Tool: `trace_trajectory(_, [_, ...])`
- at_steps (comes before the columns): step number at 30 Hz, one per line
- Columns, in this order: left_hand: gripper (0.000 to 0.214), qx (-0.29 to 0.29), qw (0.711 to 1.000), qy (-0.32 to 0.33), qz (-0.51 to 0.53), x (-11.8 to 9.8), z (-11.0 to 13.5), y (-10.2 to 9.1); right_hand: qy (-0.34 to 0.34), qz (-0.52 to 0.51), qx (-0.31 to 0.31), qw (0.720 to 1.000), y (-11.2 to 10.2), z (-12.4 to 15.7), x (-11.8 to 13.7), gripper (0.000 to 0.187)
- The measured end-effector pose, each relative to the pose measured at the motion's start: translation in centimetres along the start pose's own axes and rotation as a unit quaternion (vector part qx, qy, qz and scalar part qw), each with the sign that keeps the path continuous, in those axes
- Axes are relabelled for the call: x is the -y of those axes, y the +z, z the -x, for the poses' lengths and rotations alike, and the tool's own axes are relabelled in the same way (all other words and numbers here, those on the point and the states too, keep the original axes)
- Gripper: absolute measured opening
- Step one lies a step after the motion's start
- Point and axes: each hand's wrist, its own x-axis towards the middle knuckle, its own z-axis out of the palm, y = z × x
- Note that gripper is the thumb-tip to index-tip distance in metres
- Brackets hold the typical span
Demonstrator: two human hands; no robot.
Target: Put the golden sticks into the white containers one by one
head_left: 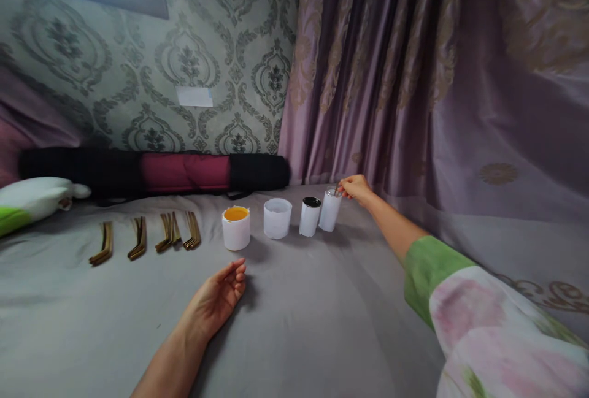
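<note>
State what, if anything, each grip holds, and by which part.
The right grip seems to pinch something thin by the rightmost container; which part cannot be told. The left grip holds nothing.

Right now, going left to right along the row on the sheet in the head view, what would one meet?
Four bundles of bent golden pieces, orange-topped container, wide all-white container, dark-topped container, slim white container, right hand.
</note>
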Motion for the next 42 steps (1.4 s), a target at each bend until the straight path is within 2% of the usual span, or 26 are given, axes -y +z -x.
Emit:
trace_trajectory(22, [0.013, 0.004, 1.000, 0.004, -0.004, -0.1, 0.0, 0.1, 0.005, -0.060, -0.038, 0.997, -0.7, 0.1, -0.4, 0.014])
trace_trajectory(33, [0.010, 0.016, 0.999, -0.010, 0.032, -0.2, -0.1, 0.0, -0.008, -0.111, -0.108, 0.988, -1.9, 1.6, 0.5, 0.015])
trace_trajectory(36, [0.009, 0.021, 0.999, -0.010, 0.036, -0.3, -0.1, 0.0, -0.015, -0.160, -0.133, 0.978, -2.1, 2.2, 0.7, 0.016])
trace_trajectory(42, [0.006, 0.023, 0.999, -0.010, 0.037, -0.4, 0.1, 0.1, -0.012, -0.217, -0.122, 0.969, -2.1, 4.2, 1.2, 0.016])
